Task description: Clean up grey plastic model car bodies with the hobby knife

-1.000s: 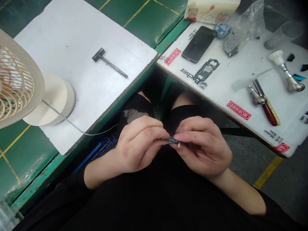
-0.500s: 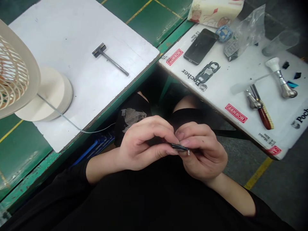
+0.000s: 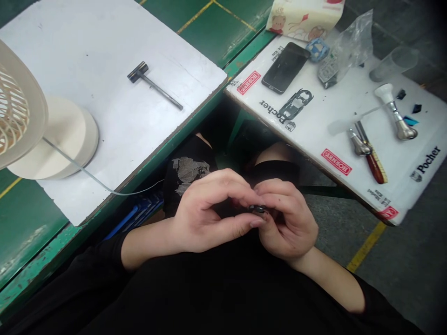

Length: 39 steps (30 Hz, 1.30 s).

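Over my lap, my left hand (image 3: 216,211) and my right hand (image 3: 288,216) meet at the fingertips. Both pinch a small glossy black part (image 3: 257,209) between thumbs and fingers. Most of that part is hidden by the fingers, so its exact kind does not show. On the board to the right lies a dark toy-car chassis frame (image 3: 296,104), apart from my hands. Nothing else touches either hand.
A small hammer (image 3: 155,86) and a cream fan (image 3: 56,139) are on the white board at left. The right board holds a phone (image 3: 285,67), a plastic bag (image 3: 345,51), a clear cup (image 3: 394,64), a metal-ended tool (image 3: 396,111) and a red-handled tool (image 3: 376,167).
The small black part has turned between my fingers and now shows a shorter, rounder face. My right hand has shifted slightly left. The whole view has moved a little.
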Available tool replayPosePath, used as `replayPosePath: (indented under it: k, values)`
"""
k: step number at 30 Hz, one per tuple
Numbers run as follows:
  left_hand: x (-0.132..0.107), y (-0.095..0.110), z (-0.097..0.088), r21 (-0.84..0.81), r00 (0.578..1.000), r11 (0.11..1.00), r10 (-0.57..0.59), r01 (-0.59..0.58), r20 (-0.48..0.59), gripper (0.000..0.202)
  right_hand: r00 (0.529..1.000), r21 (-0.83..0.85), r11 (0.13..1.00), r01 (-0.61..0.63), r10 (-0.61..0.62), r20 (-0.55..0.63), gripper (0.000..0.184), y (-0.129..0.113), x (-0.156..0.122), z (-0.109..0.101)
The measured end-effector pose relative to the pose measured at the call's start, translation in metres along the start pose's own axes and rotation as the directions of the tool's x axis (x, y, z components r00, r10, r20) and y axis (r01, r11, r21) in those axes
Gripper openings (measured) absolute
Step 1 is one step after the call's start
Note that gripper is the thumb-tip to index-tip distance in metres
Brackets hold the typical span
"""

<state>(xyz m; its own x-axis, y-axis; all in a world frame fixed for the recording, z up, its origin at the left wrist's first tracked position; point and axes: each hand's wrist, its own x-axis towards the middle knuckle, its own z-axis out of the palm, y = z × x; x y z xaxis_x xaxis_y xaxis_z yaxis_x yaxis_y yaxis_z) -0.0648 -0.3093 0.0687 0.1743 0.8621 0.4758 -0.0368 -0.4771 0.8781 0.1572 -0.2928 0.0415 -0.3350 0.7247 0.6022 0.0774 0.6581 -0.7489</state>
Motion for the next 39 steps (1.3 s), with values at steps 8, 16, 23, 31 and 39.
replayPosePath:
  k: [8, 16, 23, 31, 39]
  values:
    - [0.000, 0.008, 0.020, -0.134, 0.950, 0.951, -0.294, 0.280, -0.101, 0.022, 0.998, -0.132, 0.989, -0.069, 0.067, -0.023, 0.018, -0.006, -0.009, 0.002]
    - [0.007, 0.015, 0.011, 0.062, 0.960, 0.958, -0.275, 0.279, -0.055, 0.010, 0.978, -0.232, 0.950, -0.207, 0.205, -0.034, 0.034, -0.009, -0.013, -0.012]
    - [0.015, 0.016, 0.010, 0.134, 0.938, 0.948, -0.308, 0.289, 0.155, 0.007, 0.966, -0.185, 0.966, -0.182, 0.211, 0.150, 0.024, -0.027, 0.002, -0.051]
    - [0.014, 0.005, 0.014, -0.025, 0.933, 0.954, -0.285, 0.298, 0.220, 0.018, 0.981, -0.316, 0.943, -0.102, 0.148, 0.126, 0.031, -0.039, 0.003, -0.048]
    - [0.010, 0.003, 0.011, 0.003, 0.955, 0.979, -0.200, 0.204, 0.220, 0.020, 0.987, -0.313, 0.948, -0.058, 0.101, 0.122, 0.033, -0.040, -0.001, -0.042]
